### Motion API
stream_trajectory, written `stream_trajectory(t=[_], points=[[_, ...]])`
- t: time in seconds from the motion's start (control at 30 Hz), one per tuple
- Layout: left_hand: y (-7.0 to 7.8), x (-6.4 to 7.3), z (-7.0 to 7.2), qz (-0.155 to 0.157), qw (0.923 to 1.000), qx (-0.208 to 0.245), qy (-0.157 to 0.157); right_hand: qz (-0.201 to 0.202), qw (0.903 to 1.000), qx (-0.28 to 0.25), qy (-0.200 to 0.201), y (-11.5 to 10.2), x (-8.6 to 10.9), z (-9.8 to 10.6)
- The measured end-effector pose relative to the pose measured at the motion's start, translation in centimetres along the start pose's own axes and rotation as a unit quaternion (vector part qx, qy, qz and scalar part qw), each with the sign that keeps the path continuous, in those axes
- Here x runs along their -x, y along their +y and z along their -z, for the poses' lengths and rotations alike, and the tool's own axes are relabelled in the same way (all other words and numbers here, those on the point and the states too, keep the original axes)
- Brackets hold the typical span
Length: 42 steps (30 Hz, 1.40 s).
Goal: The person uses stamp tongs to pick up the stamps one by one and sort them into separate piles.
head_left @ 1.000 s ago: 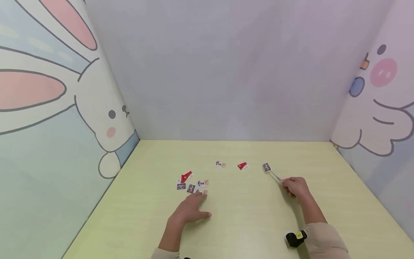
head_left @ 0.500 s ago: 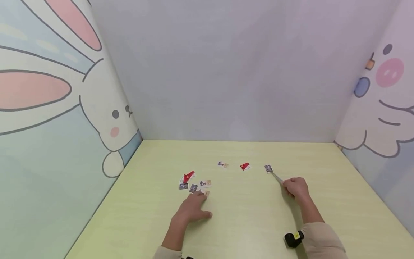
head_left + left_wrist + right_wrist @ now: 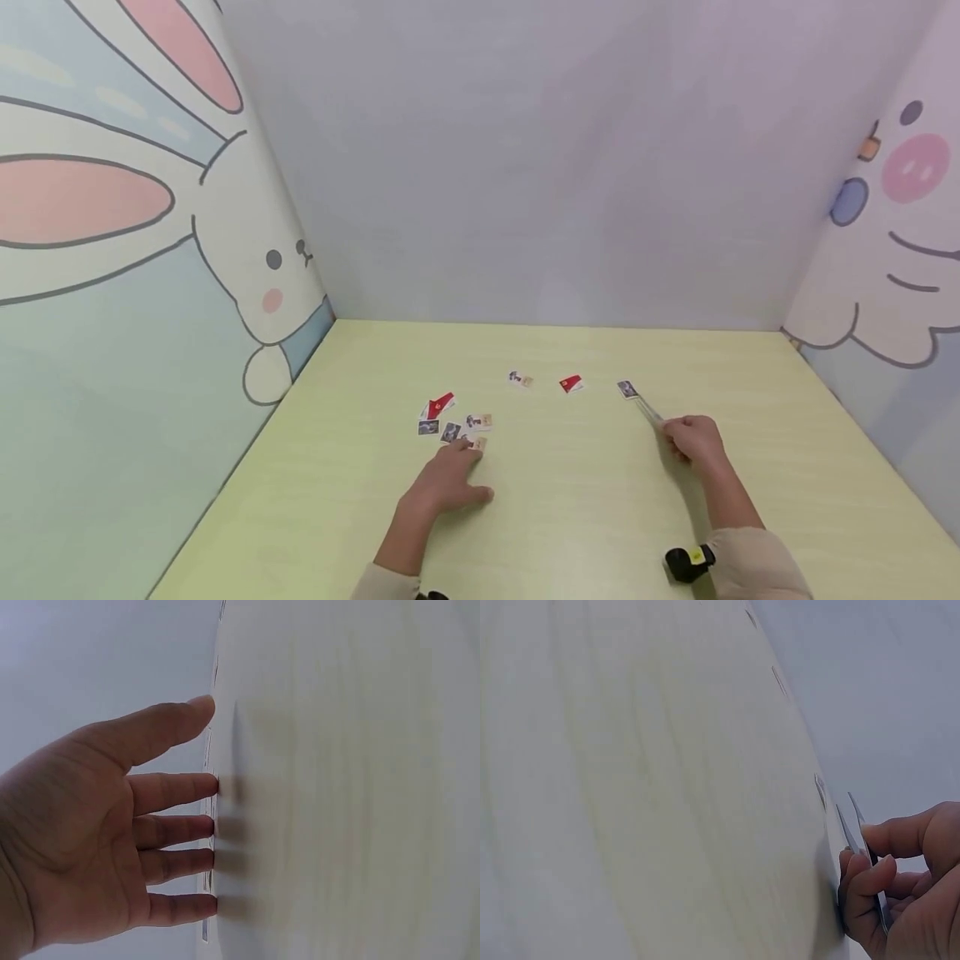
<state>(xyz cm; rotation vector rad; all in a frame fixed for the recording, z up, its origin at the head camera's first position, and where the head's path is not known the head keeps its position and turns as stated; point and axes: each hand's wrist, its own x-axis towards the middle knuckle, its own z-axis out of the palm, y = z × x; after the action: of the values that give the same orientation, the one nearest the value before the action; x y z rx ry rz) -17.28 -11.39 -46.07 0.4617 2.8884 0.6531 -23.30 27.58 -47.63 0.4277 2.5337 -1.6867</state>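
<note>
My right hand [image 3: 693, 438] pinches a pair of metal tweezers [image 3: 650, 409] between thumb and fingers. In the right wrist view their two tips stand apart. The tips point at the near right corner of a small dark picture card [image 3: 627, 389] on the table. My left hand [image 3: 444, 481] lies low over the table with its fingers straight and its thumb spread. Its fingertips overlap a small white-and-tan card [image 3: 478, 443] and hide part of it. Just beyond these fingertips are another white-and-tan card [image 3: 478, 422], two dark cards [image 3: 450, 432] and overlapping red-and-white cards [image 3: 441, 406].
Farther back on the pale yellow table [image 3: 570, 500] lie a white-and-tan card [image 3: 521, 379] and a red-and-white card [image 3: 571, 383]. A grey wall [image 3: 525, 167] closes the back, and printed cartoon panels [image 3: 225, 250] stand at both sides.
The head view has shifted slightly, moving everything to the right in it. The dark card by the tweezers has turned a little. The left hand keeps its place among the cards.
</note>
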Motion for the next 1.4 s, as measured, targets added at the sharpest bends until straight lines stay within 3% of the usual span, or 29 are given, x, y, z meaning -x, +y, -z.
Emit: stream_trajectory(t=[0.27,0.63,0.8,1.03,1.4], points=[[0.0,0.1,0.4,0.009,0.9999,0.011,-0.007,-0.004,1.0,-0.002,-0.007,0.1,0.8,0.0],[-0.1,-0.6,0.1,-0.01,0.9999,0.005,0.003,0.028,0.9992,0.022,-0.017,-0.9,1.9,-0.9],[0.1,-0.6,-0.1,-0.002,1.0,-0.003,0.005,0.042,0.9984,0.033,-0.022,-1.1,2.3,-1.3],[0.6,-0.1,-0.2,0.011,0.9993,-0.036,-0.001,0.039,0.998,0.033,-0.037,-1.1,2.9,-2.6],[0.4,-0.1,0.3,0.004,0.9997,-0.022,-0.009,0.054,0.9969,0.015,-0.056,-1.7,3.5,-4.2]])
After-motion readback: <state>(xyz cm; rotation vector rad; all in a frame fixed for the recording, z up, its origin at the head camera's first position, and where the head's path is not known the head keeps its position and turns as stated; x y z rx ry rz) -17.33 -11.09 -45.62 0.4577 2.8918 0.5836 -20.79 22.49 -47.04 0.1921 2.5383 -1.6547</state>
